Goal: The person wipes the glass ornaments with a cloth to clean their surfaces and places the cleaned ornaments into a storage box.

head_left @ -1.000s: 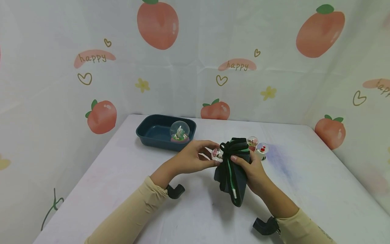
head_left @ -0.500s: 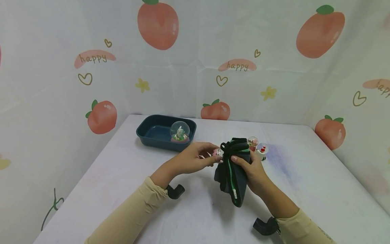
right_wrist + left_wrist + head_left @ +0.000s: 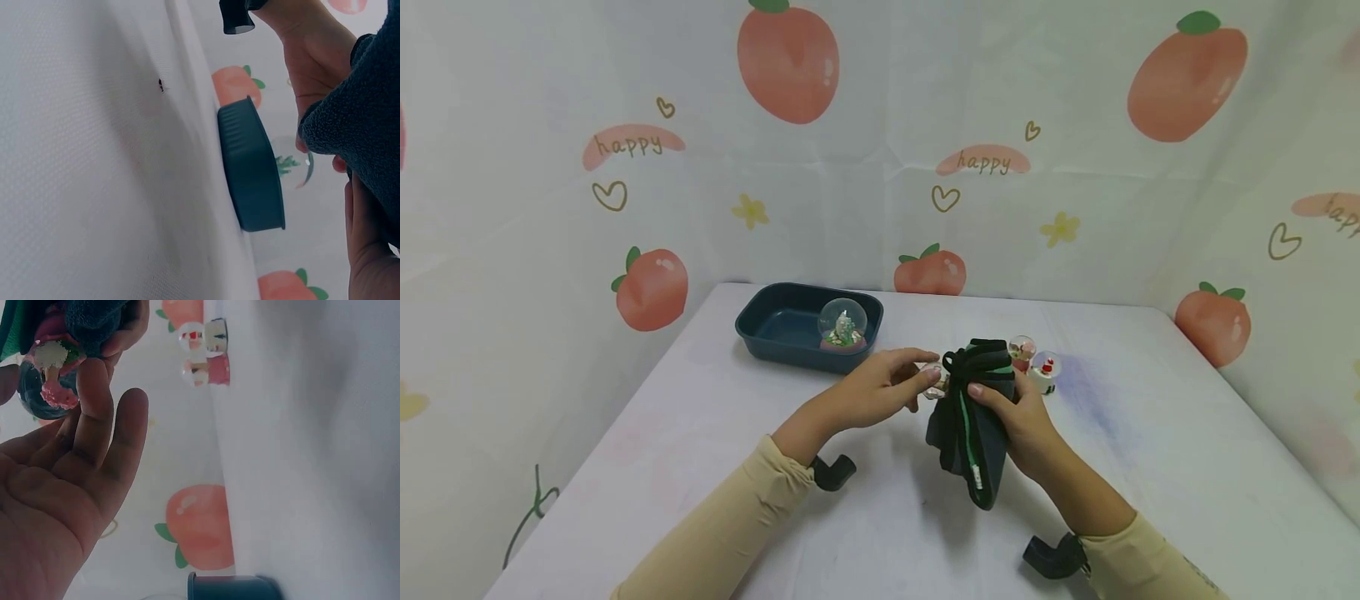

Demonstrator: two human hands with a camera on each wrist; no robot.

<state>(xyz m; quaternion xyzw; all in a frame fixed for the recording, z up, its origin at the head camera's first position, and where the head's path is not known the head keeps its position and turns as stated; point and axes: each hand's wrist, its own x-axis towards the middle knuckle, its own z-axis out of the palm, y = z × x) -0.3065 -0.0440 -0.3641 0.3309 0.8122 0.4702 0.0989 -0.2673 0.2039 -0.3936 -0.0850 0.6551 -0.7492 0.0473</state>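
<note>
My right hand (image 3: pixel 1026 417) grips a dark teal terry cloth (image 3: pixel 988 425), which hangs with black looped ties, a green strip and a small white tag. A small snow globe (image 3: pixel 53 381) pokes out of the cloth's left side, its base wrapped in the folds. Inside it a pink and green figure shows upside down in the left wrist view. My left hand (image 3: pixel 880 387) holds the clear dome between thumb and fingers, with one finger raised off it. Most of the right hand's fingers are hidden behind the cloth.
A dark blue rectangular tray (image 3: pixel 775 333) stands at the back left with a larger snow globe (image 3: pixel 842 325) in its right end. Behind the right hand stand two small snow globes, a red-based one (image 3: pixel 215 369) and a white-based one (image 3: pixel 1045 372).
The left fingers have shifted around the snow globe, and its visible side has turned. The thumb now lies over the dome. The right hand and the cloth have stayed nearly still.
</note>
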